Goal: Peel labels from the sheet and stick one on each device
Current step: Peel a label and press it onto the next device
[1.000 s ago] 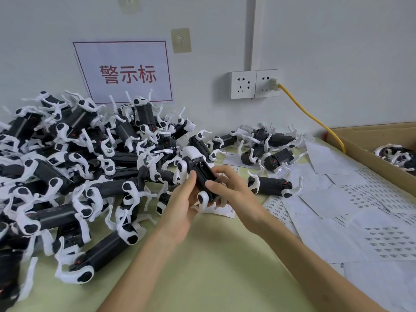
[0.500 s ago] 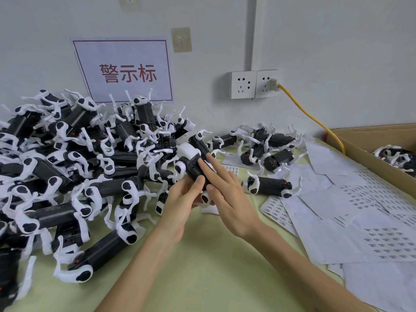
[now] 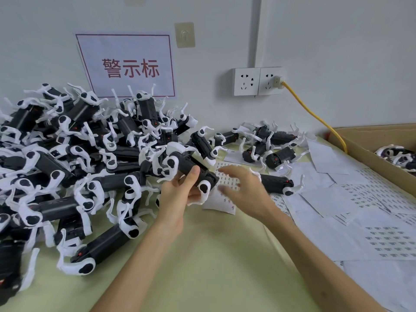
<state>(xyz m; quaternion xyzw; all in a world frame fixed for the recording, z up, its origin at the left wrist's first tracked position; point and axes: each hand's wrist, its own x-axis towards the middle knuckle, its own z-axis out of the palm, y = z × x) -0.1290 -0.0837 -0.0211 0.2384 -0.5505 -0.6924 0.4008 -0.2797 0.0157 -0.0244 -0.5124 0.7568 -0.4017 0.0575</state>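
Left hand (image 3: pixel 180 195) grips device (image 3: pixel 187 162); right hand (image 3: pixel 246 190) blurred, splayed, above label sheet (image 3: pixel 224 201), print unreadable.

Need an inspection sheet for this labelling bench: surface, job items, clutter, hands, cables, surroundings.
Surface: pale green table, bare only in the near middle.
Job's things: held device in the left hand; device pile at left; smaller device group by the wall; label sheet under the right hand.
Clutter: loose sheets overlapping at right.
Grippers: left hand grips the held device; right hand open, blurred, above the label sheet; whether it carries a label cannot be told.
Cables: yellow cable runs from the wall socket to behind the cardboard box.
Surroundings: white wall, red-lettered sign, wall hook; the box holds more devices.
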